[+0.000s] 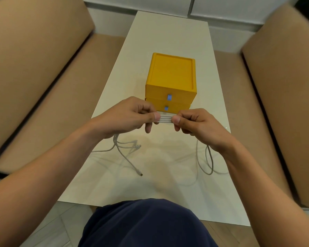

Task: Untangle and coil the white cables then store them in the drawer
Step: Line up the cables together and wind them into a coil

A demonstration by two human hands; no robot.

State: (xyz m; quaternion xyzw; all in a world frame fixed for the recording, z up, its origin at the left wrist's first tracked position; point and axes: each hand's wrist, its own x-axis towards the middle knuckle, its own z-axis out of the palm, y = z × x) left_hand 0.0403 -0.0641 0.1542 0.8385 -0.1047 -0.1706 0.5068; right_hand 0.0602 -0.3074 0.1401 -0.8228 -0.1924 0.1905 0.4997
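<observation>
Two hands are raised above the worktop (168,36), a little apart from each other, and both are clamped on the white cables (166,119). The left hand (130,115) pinches one end of a short flat bundle of parallel strands between the thumb and the curled fingers, and the right hand (198,123) pinches the other end in the same way. The bundle is stretched straight between them, in the air, just in front of the yellow drawer unit (171,73). The rest of the white cables hangs down from both hands and lies loose on the worktop. On the left side several strands spread out, and one plug (141,174) lies nearest to the person. On the right side a long loop (210,161) rests close to the edge. The yellow drawer unit stands in the middle of the worktop. Its two drawers are both closed, with an upper blue handle (169,97) and a lower blue handle (166,108).
</observation>
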